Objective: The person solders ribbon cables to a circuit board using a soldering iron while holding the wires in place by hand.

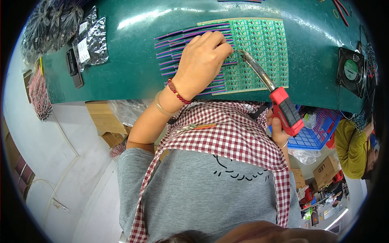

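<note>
A panel of small green circuit boards (pixel 265 44) lies on the green table. Rows of short multicoloured wires (pixel 170 42) stick out from its left part. My left hand (pixel 204 54) is over these wires, fingers closed in a pinch at the board; the wire in them is mostly hidden. In my right hand (pixel 277 130) is a soldering iron (pixel 286 111) with a red and black handle, gripped from below. Its metal tip points up and left onto the panel, just right of my left fingertips.
Plastic bags (pixel 91 44) lie at the table's far left, with a dark flat object (pixel 74 69) beside them. A bundle of wires (pixel 39 95) hangs off the left edge. A black fan (pixel 351 72) stands at the right. Below the edge is a blue crate (pixel 314 135); another person (pixel 351 148) sits at the right.
</note>
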A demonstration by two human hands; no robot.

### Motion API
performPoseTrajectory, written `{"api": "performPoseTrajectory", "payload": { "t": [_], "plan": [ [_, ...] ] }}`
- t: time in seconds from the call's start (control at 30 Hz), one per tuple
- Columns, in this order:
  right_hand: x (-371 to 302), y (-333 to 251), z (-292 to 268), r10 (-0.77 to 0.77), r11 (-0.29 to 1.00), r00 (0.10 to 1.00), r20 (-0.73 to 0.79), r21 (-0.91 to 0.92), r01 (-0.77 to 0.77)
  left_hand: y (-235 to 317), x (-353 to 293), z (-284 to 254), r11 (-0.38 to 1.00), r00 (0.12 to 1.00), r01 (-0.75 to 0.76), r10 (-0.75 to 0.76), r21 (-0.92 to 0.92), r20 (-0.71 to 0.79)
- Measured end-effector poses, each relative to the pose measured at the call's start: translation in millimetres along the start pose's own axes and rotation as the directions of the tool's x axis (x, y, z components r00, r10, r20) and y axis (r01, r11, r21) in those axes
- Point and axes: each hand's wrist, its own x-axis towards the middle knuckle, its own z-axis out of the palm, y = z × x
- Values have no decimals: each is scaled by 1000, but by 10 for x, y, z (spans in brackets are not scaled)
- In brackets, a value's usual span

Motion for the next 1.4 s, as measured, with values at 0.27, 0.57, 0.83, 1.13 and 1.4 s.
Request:
{"api": "performPoseTrajectory", "payload": {
  "t": [0.27, 0.57, 0.83, 1.13, 1.4],
  "plan": [
    [-70, 59, -62, -3, 999, 1000, 1, -50, 3, 33, -12, 8, 1000, 1000, 9, -9, 5, 8],
    [-50, 47, -29, 34, 999, 999, 1, -39, -33, 8, -8, 19, 999, 1000, -3, 3, 46, 6],
    [-135, 84, -79, -20, 1000, 998, -59, 9, 21, 32, -36, 35, 998, 1000, -22, 23, 61, -15],
    [-76, 86, 27, 15, 998, 999, -45, 68, -12, 3, -71, 54, 995, 1000, -9, 9, 94, -4],
    [-136, 66, -108, 18, 997, 993, -118, -79, -28, 163, 121, -45, 998, 999, -46, 47, 50, -18]
  ]
}}
